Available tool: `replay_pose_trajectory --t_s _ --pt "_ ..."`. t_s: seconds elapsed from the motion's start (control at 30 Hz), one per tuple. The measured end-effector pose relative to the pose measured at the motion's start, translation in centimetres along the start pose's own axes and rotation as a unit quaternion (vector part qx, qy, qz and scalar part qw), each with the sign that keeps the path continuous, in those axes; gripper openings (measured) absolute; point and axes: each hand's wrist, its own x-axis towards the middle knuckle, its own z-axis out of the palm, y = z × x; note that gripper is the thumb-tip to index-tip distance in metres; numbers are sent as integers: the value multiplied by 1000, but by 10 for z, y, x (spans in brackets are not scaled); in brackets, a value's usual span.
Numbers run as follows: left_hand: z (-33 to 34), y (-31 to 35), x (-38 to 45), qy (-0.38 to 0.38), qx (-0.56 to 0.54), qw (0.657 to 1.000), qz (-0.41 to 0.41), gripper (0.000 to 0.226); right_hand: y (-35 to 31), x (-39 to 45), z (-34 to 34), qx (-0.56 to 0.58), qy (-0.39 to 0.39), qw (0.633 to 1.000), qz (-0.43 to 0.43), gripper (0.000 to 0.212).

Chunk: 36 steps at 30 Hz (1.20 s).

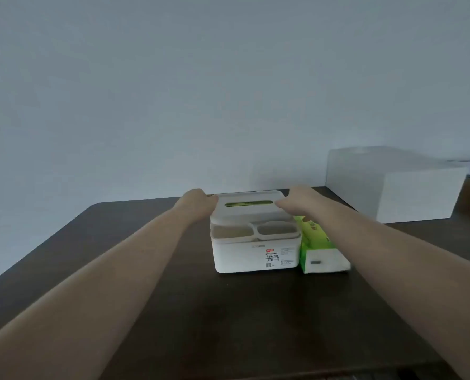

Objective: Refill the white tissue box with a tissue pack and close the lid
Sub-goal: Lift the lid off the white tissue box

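The white tissue box [255, 256] stands in the middle of the dark table [228, 325], with two small open compartments along its near side. Its white lid [248, 212] lies over the far part, and green shows through the lid's slot. My left hand [196, 198] grips the lid's left edge. My right hand [296, 200] grips its right edge. A green and white tissue pack [317, 248] lies on the table, touching the box's right side, partly under my right forearm.
A large white box [392, 185] sits at the table's back right corner. A pale wall rises behind the table. The table's left edge runs diagonally from the far corner toward me.
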Motion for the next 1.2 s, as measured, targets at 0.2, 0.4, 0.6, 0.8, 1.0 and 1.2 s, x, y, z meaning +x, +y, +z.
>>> replay_pose_trajectory --t_s 0.2,0.4,0.6,0.8,1.0,1.2 --pt "14 0 -1 -32 -68 996 -56 30 5 -1 7 51 -16 998 36 29" --pt "18 3 8 48 -186 977 -89 33 11 16 12 125 37 990 45 26" --pt "18 1 13 59 -296 945 -125 15 -2 25 16 234 60 970 22 27" --pt "21 -2 20 18 -416 894 -167 19 8 32 16 266 61 960 66 19" --pt "2 0 19 40 -462 876 -130 14 4 37 13 274 106 955 51 8" --pt "-32 -27 14 89 -455 876 -133 11 -37 30 13 240 100 966 -2 18"
